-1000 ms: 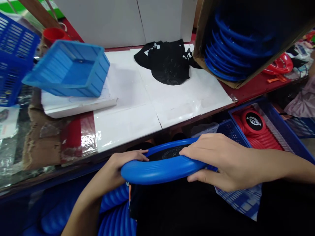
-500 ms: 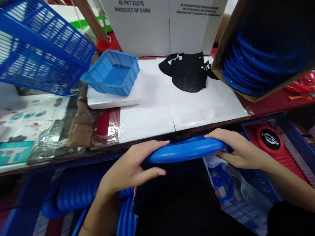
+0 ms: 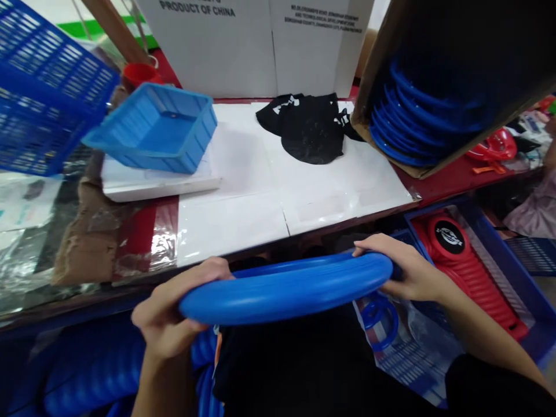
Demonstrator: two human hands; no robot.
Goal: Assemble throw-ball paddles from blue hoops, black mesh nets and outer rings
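A blue plastic disc (image 3: 286,294) with a thick rounded rim is held nearly edge-on in front of my dark clothing, just below the table edge. My left hand (image 3: 174,307) grips its left end, fingers over the top and thumb beneath. At the right end my right hand (image 3: 399,266) pinches the rim, fingertips on top; its thumb is partly hidden below. What lies inside the disc's rim is mostly out of sight. Black printed pieces (image 3: 310,130) with white marks lie on the white table surface (image 3: 234,214) beyond.
A light-blue tray (image 3: 152,124) rests on a white box at left, beside a blue slotted basket (image 3: 47,87). An open carton (image 3: 417,172) of blue discs stands at right. Below it, a blue crate (image 3: 538,301) holds red ribbed pieces (image 3: 482,284). More blue ribbed pieces (image 3: 99,365) lie lower left.
The disc has come closer and shifted left, showing larger. My left hand has moved left and its thumb has closed under the rim. The view has turned slightly to the right.
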